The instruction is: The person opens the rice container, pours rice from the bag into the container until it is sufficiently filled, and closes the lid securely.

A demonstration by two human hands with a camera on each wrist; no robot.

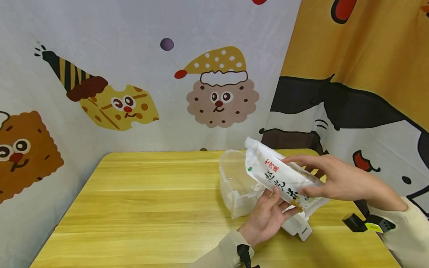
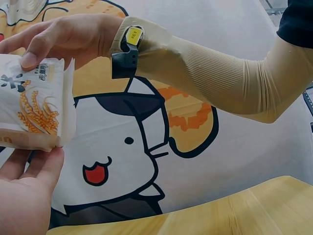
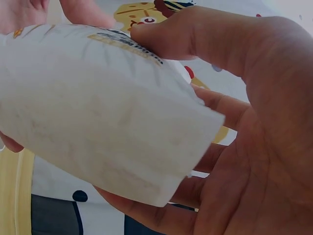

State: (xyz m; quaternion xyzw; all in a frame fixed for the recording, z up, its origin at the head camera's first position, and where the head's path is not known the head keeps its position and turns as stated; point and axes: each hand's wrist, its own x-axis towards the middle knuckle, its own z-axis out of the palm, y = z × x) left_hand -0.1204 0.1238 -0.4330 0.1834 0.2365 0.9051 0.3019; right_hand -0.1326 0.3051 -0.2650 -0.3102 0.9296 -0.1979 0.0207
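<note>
A white rice bag, printed with red and black characters and golden rice ears, is held tilted above the table, its sealed top end toward the upper left. My left hand grips it from below, thumb on the printed front. The right hand grips its right end, with the thumb on the front and the fingers around the far side. In the right wrist view the bag's plain lower end lies between thumb and fingers. Just behind and left of the bag stands a translucent plastic container with its top open.
A white plastic lid-like piece with a latch tab lies beneath the bag, partly hidden by it. The wood-grain table runs back to a cartoon-print curtain. Each wrist wears a black camera strap.
</note>
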